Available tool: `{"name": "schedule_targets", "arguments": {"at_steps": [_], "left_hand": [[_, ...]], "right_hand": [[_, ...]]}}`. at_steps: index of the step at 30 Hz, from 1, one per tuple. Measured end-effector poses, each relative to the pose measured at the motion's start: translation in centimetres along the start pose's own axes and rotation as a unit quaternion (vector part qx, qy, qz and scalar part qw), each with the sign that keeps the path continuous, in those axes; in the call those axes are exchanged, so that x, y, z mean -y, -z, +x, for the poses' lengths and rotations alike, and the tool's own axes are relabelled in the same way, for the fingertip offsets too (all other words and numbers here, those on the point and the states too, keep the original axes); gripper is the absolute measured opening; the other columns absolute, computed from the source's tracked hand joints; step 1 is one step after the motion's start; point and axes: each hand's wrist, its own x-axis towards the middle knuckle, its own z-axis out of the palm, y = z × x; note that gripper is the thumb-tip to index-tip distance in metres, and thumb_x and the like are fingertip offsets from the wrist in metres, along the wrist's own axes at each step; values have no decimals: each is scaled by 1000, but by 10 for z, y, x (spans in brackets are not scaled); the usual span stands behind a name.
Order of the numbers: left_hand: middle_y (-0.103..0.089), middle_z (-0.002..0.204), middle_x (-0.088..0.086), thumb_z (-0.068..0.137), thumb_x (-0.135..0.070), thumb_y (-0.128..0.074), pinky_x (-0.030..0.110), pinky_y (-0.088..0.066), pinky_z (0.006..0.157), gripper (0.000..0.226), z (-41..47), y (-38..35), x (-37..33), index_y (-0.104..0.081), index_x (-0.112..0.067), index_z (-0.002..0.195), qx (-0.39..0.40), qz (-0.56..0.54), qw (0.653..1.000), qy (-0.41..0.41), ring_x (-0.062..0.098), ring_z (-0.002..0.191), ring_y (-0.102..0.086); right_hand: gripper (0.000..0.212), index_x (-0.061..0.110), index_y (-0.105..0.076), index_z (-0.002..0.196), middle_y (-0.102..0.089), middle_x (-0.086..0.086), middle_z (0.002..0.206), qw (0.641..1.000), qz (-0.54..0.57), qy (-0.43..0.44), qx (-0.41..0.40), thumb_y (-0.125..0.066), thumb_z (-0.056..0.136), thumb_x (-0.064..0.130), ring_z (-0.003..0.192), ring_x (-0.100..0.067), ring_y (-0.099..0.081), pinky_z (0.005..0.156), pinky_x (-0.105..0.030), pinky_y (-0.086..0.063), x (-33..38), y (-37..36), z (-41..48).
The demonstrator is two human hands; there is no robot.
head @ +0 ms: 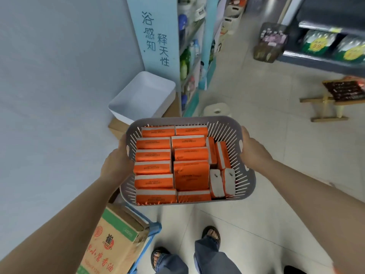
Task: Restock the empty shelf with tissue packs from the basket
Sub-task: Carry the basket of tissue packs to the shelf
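A grey slotted plastic basket [223,125] is held up in front of me over the shop floor. It is packed with several orange tissue packs [191,175], most lying flat in rows, a few standing on end at the right. My left hand [116,163] grips the basket's left side. My right hand [253,150] grips its right side by the handle slot. Both sets of fingers are mostly hidden behind the basket wall. No empty shelf shows clearly.
An empty white tub [142,95] sits on cardboard by the grey wall. A blue shelving unit [189,56] with bottles runs ahead. A cardboard box [114,240] on a blue cart is at lower left. A white stool [217,110], a wooden stand [327,103] and dark shelves [325,48] stand on the tiled aisle.
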Motion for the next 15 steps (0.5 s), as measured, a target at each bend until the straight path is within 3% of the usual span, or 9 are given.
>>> {"name": "schedule_targets", "arguments": {"at_steps": [4,7,11,15], "left_hand": [[-68,105,3,84,-47,-64,42,-56,72,78,15,-29,-82,-12,-42,143,19,2,999,-45,23,77,-65],[-64,119,2,86,-50,-62,49,-58,78,76,26,-52,-141,-13,-42,142,40,-16,996,-73,25,88,-68],[-69,105,-1,84,-47,-65,44,-59,71,84,45,-79,-209,-8,-44,145,57,9,990,-126,20,73,-69],[-68,91,-3,85,-48,-56,44,-58,68,70,62,-106,-272,-11,-49,138,73,19,981,-179,16,64,-67]], "right_hand": [[86,30,3,149,-60,-12,96,999,30,-31,-17,-58,90,21,78,-26,-62,71,-45,-56,-70,42,-2],[84,28,2,150,-60,-12,97,997,43,-56,-37,-56,90,22,79,-26,-61,69,-41,-55,-119,72,-3],[88,25,5,152,-60,-15,105,992,40,-103,-57,-56,89,17,85,-29,-62,74,-44,-55,-181,105,-5],[86,26,2,151,-60,-15,105,985,62,-140,-84,-57,89,24,86,-30,-62,76,-45,-55,-230,127,-6]]}}
